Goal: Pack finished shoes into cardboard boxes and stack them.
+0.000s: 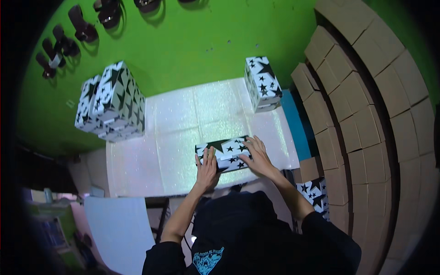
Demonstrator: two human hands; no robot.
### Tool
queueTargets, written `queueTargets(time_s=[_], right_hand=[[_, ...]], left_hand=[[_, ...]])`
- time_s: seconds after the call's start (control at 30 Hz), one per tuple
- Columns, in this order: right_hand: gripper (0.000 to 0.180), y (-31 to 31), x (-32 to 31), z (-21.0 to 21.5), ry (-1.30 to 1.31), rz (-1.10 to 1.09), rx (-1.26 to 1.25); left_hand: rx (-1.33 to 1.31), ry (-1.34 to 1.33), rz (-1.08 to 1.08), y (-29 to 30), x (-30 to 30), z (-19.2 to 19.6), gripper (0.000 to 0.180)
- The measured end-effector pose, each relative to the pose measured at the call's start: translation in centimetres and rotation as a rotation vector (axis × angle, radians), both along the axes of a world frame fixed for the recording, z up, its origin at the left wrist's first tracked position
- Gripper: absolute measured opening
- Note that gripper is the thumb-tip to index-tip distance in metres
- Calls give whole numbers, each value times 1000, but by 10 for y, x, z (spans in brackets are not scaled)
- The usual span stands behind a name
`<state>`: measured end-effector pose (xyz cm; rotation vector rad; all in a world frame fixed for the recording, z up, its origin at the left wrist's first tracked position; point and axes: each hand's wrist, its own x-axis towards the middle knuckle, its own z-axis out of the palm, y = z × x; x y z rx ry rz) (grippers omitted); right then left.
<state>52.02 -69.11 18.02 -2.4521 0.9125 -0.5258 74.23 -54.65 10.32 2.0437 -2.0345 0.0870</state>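
Star-patterned box [227, 155], white with black stars, is set lengthwise from left to right near the front edge of a table, with both hands laid on it. Its left part is covered by the left hand [207, 167], whose fingers are extended over the top. Its right end is spanned by the right hand [258, 159], with thumb and fingers held wide apart. Whether the box is firmly gripped or only pressed by either hand cannot be told.

The table is covered by a pale, shimmering sheet [176, 130], marked by straight creases. At its left side, stacked boxes [120, 98] in the same star pattern are stood; at the far right corner, a smaller stack [263, 82] is placed. Beyond the table's right edge, a teal surface [294, 126] is seen.

The room is backed by a bright green wall [183, 50], on which a row of dark sandals [85, 30] is mounted at the upper left. The right side is filled by tall columns of plain brown cartons [364, 126], and more star-printed packaging [314, 197] is partly seen below the table's right corner. At the lower left, a white panel [118, 231] is seen. A black shirt [238, 229] is worn.
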Motion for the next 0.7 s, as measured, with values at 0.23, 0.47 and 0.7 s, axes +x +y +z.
queueTargets(time_s=[0.23,0.47,0.7], right_hand=[[41,8,22,-43,131,116,-44],[74,36,11,-45,279,163,-21],[107,55,2,-49,340,51,-56]], left_hand=[[112,-18,25,41,-33,-12,53],[233,121,19,52,-25,6,59],[146,110,-123,19,-18,23,52]])
